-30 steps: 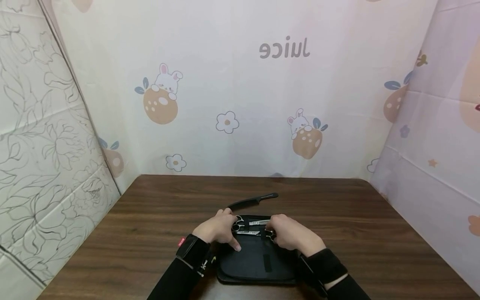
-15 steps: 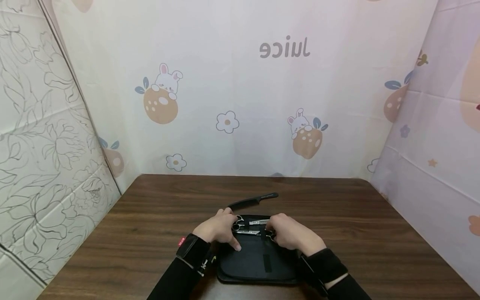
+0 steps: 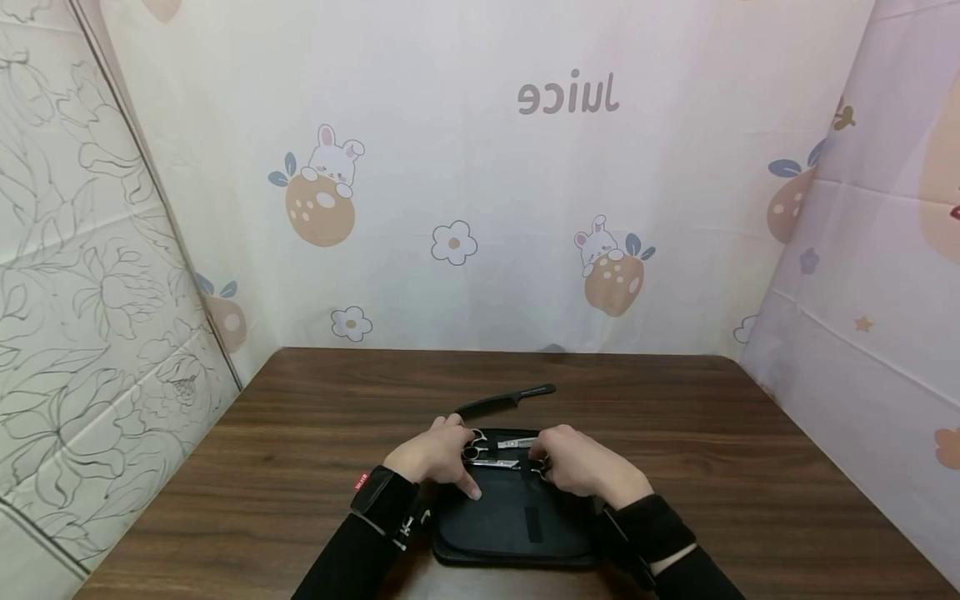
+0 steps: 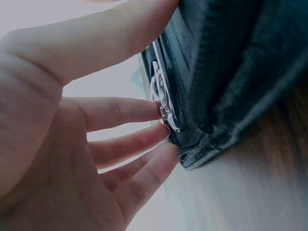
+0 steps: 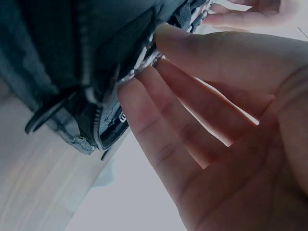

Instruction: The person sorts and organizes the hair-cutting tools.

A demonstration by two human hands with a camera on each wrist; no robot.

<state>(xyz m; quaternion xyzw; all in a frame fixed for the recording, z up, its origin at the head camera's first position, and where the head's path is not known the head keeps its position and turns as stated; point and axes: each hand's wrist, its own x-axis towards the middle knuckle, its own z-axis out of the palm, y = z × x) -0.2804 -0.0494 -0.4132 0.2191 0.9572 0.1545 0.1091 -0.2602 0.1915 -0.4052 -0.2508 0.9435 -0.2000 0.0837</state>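
A black zip case lies open on the table, with two pairs of scissors strapped along its far part. The upper pair of scissors has its finger rings at the left; the lower pair of scissors has its rings at the right. My left hand rests at the case's left edge, thumb on the black flap and fingertips beside the rings. With thumb and fingers my right hand pinches the handle of the lower scissors, partly hiding its rings.
A black comb with a handle lies just beyond the case, its left end close to my left fingertips. The wooden table reaches back to a patterned curtain. Zip teeth line the case's edge.
The head view has shifted very slightly. Both hands, the scissors, the case and the comb stay where they were.
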